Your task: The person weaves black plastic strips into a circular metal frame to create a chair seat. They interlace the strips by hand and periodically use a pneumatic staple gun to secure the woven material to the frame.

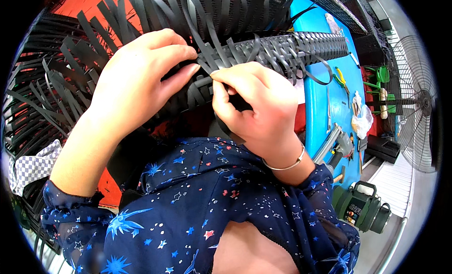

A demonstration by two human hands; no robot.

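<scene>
Across my lap and up to the blue table lies a woven black band (pixel 315 44) of flat, shiny strips over a frame. Many loose strip ends (pixel 226 10) stand up along its far side. My right hand (pixel 263 100) is closed, pinching one flat black strip (pixel 207 63) between thumb and forefinger at the band's near edge. Just left of it, my left hand (pixel 136 76) has thumb and fingers closed on the woven band. Its fingertips partly hide the weave there. Another strip loops out (pixel 325 78) on the right.
A blue table (pixel 318 100) at right holds yellow-green pliers (pixel 340 78), a clear plastic bag (pixel 361 121) and a grey metal tool (pixel 336 142). Beyond stand a large fan (pixel 423 102) and a dark green machine (pixel 360 205). A checked cloth (pixel 33 165) lies at left beside more black strips.
</scene>
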